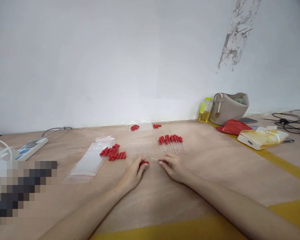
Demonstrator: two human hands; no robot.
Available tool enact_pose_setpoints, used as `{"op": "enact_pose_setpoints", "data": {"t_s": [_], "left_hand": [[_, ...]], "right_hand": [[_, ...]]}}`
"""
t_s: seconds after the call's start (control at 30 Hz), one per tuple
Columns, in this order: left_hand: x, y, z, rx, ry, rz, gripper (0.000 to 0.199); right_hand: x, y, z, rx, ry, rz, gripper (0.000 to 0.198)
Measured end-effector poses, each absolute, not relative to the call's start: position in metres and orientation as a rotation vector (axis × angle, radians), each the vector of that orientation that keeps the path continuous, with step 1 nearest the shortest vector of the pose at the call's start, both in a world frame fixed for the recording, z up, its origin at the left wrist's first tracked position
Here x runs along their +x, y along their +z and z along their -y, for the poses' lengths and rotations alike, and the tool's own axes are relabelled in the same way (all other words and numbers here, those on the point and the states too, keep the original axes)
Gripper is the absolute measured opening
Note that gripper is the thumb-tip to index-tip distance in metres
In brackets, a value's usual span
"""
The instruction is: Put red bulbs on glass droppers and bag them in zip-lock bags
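Note:
My left hand (136,170) pinches a red rubber dropper bulb (144,162), its end pointing right. Opposite it, my right hand (173,166) is closed on a thin clear dropper tube (155,159) whose free end points toward the bulb; a small gap separates the two. Just beyond my hands lies a row of clear tubes (139,149). To its left is a pile of loose red bulbs (113,153), partly on clear zip bags (87,161). On the right, several droppers with red bulbs fitted (171,140) lie side by side.
Two small groups of red bulbs, one on the left (134,127) and one on the right (157,126), lie by the wall. A bottle (204,111), a grey bag (228,108), a red packet (233,127) and a tissue pack (261,137) stand right. A power strip (33,148) is left.

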State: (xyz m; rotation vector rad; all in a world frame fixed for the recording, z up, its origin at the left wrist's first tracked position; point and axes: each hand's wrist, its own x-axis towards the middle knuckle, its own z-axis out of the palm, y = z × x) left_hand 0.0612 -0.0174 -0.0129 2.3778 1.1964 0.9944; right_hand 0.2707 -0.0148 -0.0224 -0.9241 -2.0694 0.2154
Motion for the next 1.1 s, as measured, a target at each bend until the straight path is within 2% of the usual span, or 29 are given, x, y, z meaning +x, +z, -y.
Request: {"op": "enact_pose_setpoints", "data": {"t_s": [0.63,0.9,1.1], "left_hand": [[0.059,-0.01,0.015,2.473,1.054,-1.093,0.017],[0.058,-0.008,0.018,2.624,0.935,-1.062,0.019],[0.059,-0.011,0.018,2.702,0.847,-1.077,0.023]], "right_hand": [[0.265,-0.024,0.016,-0.927,0.109,2.192,0.022],[0.269,-0.014,0.013,-0.927,0.128,2.326,0.021],[0.269,-0.008,0.016,-0.988,-0.106,2.394,0.021]]}}
